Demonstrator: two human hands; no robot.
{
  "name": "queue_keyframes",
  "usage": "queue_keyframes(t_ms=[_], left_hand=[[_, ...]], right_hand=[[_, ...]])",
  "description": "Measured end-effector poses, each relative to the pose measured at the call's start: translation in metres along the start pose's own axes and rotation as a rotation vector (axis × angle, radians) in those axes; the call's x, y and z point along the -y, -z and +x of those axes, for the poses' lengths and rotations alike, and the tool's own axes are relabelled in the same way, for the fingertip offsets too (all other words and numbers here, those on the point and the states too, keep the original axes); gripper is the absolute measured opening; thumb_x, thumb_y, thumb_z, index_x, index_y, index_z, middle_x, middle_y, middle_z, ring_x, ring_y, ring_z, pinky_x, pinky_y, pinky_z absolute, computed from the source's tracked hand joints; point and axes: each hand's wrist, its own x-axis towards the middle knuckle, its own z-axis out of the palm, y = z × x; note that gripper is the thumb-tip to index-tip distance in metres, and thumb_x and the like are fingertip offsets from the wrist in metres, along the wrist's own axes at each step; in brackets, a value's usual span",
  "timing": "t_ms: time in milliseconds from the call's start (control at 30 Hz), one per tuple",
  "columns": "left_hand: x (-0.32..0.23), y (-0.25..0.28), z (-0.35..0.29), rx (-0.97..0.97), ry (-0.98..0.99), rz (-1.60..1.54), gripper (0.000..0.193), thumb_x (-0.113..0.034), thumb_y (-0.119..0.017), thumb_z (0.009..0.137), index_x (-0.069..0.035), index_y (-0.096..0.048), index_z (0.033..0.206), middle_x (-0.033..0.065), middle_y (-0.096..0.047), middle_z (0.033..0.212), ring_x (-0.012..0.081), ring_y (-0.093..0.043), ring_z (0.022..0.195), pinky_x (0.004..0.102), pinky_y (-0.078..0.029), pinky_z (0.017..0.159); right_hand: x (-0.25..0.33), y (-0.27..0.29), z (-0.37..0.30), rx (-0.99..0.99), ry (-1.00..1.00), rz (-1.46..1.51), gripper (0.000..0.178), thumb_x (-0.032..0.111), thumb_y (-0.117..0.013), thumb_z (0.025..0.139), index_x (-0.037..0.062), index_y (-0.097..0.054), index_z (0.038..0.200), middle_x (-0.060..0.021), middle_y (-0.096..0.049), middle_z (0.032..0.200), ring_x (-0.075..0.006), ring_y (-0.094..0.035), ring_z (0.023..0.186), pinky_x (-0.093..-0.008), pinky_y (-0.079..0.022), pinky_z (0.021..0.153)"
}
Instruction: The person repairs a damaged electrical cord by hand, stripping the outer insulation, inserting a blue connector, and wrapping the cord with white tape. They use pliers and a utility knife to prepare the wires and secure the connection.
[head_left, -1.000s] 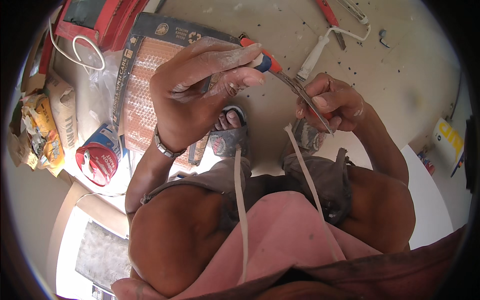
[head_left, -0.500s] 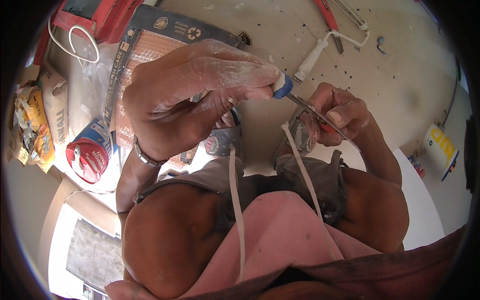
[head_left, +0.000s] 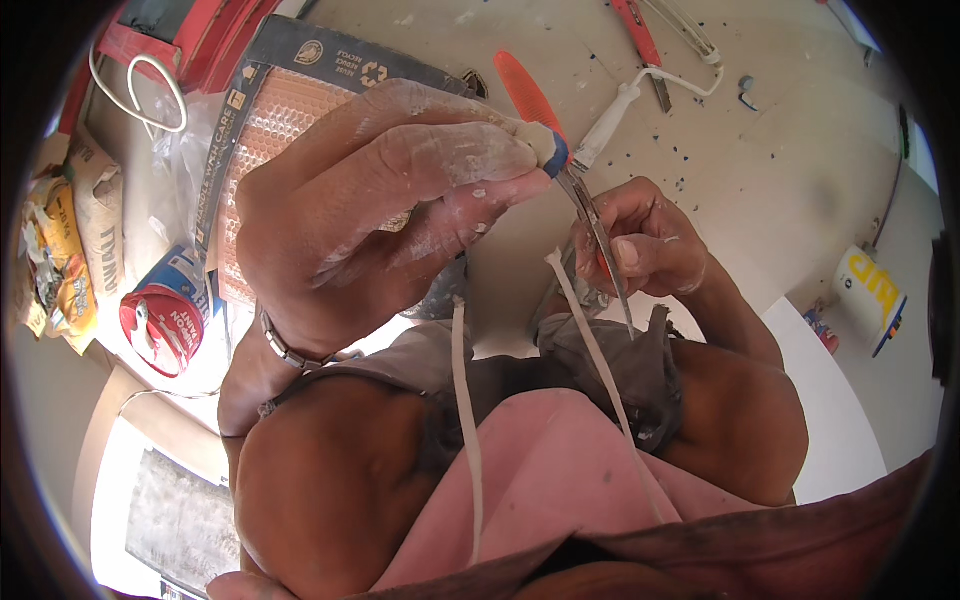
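Observation:
My left hand [head_left: 400, 180], dusted with white powder and wearing a wristwatch [head_left: 290, 345], pinches a small blue and white piece [head_left: 553, 155] between its thumb and fingers. Against that piece lies a slim metal blade [head_left: 598, 230], which slants down past the fingers of my right hand [head_left: 645, 245]. Those fingers are curled closed around the bladed tool. An orange handle [head_left: 532, 92] rises beyond my left fingertips and seems joined to the metal. A bit of red also shows within my right fingers. The tool's exact kind is unclear.
A roller frame with a white handle [head_left: 607, 125] and a red-handled tool [head_left: 645, 55] lie on the floor [head_left: 800, 130] among blue scraps. At left are a bubble-wrap-lined cardboard box [head_left: 285, 110], a paint can [head_left: 160, 325] and bags [head_left: 65, 260]. A white and yellow container [head_left: 865, 290] stands right.
The blade has swung from slanting far right to pointing more steeply down. The orange handle has come into sight beyond my left fingers. My right hand has shifted slightly left.

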Motion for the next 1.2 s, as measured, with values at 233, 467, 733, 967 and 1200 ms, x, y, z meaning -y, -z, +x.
queue_keyframes(t_ms=[233, 467, 733, 967, 1200], left_hand=[[-0.012, -0.005, -0.008, -0.111, 0.35, -0.382, 0.029, 0.004, -0.082, 0.077, 0.008, -0.07, 0.102, 0.0179, -0.072, 0.098, 0.0203, -0.07, 0.086, 0.0289, -0.055, 0.074], [0.0, 0.009, 0.001, 0.121, 0.163, -0.233, 0.029, 0.002, -0.083, 0.076, 0.006, -0.073, 0.104, 0.0176, -0.073, 0.1, 0.0203, -0.069, 0.085, 0.0291, -0.054, 0.073], [0.012, 0.015, 0.007, 0.269, 0.044, -0.266, 0.029, -0.003, -0.081, 0.078, 0.005, -0.074, 0.105, 0.0176, -0.074, 0.102, 0.0245, -0.069, 0.085, 0.0326, -0.054, 0.072], [0.005, 0.02, 0.004, 0.152, 0.132, -0.273, 0.038, -0.003, -0.078, 0.078, 0.009, -0.069, 0.113, 0.0185, -0.073, 0.107, 0.0257, -0.069, 0.09, 0.0338, -0.053, 0.074], [0.017, 0.037, 0.014, 0.355, -0.03, 0.025, 0.034, 0.0, -0.076, 0.082, 0.011, -0.067, 0.113, 0.0179, -0.073, 0.104, 0.0209, -0.069, 0.091, 0.0327, -0.055, 0.076]], right_hand=[[0.006, 0.0, -0.004, 0.003, 0.013, -0.16, 0.027, 0.021, -0.072, 0.09, -0.0052, -0.066, 0.087, -0.0042, -0.057, 0.062, -0.0082, -0.048, 0.049, -0.0252, -0.032, 0.043], [0.009, 0.006, -0.008, 0.019, -0.038, -0.136, 0.031, 0.024, -0.073, 0.089, -0.0063, -0.066, 0.087, -0.0038, -0.056, 0.061, -0.0084, -0.047, 0.05, -0.025, -0.032, 0.044], [0.008, 0.002, -0.005, 0.25, -0.219, 0.272, 0.036, 0.028, -0.071, 0.091, -0.008, -0.067, 0.088, -0.0023, -0.052, 0.059, -0.0076, -0.041, 0.049, -0.0251, -0.03, 0.045], [0.034, -0.01, -0.008, 0.099, -0.172, -0.02, 0.04, 0.032, -0.067, 0.095, -0.0074, -0.065, 0.094, -0.0012, -0.052, 0.06, -0.0062, -0.039, 0.05, -0.0236, -0.03, 0.048], [0.066, -0.041, -0.009, -0.199, -0.229, -0.396, 0.037, 0.033, -0.071, 0.092, 0.0044, -0.058, 0.073, 0.0014, -0.05, 0.059, -0.0047, -0.041, 0.05, -0.0232, -0.028, 0.047]])
